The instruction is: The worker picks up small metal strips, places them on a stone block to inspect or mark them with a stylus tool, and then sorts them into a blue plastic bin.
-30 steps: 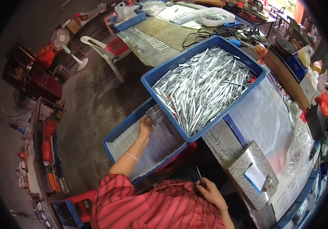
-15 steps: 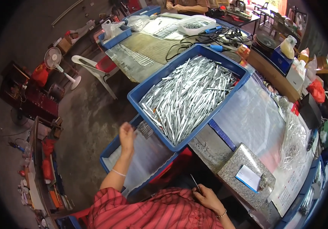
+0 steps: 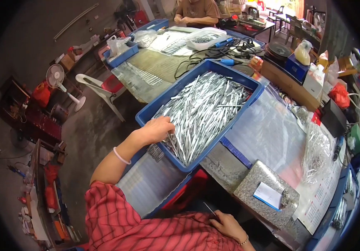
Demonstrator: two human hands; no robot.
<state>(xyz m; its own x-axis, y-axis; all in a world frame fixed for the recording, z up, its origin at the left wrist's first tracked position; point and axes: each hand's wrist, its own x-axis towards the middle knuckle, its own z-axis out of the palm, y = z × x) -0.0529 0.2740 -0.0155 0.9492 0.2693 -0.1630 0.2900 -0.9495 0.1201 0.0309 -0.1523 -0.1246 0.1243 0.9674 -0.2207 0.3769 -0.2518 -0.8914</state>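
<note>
A blue plastic tray (image 3: 253,94) holds a heap of thin, silvery metal strips (image 3: 207,111). My left hand (image 3: 158,129) reaches over the tray's left wall, its fingers curled down onto the strips at that edge. Whatever sits between those fingertips is hidden. Low in front of my body, my right hand (image 3: 229,226) is closed on a thin metal strip (image 3: 209,208), which points up and to the left. Beneath the heaped tray, a second blue tray (image 3: 169,204) shows a translucent sheet (image 3: 153,182) and a small bunch of dark strips (image 3: 155,153).
A granite slab (image 3: 245,184) with a notepad (image 3: 268,195) lies on the table to the right, near a clear plastic bag (image 3: 316,154). Cables (image 3: 196,62) and a white tub (image 3: 207,37) lie beyond the tray. Across the table sits another person (image 3: 196,14). A white chair (image 3: 100,90) stands left.
My left hand has moved right and up from beside the heaped tray onto the strips in it. My right hand stays low with its strip. The whole view has shifted slightly.
</note>
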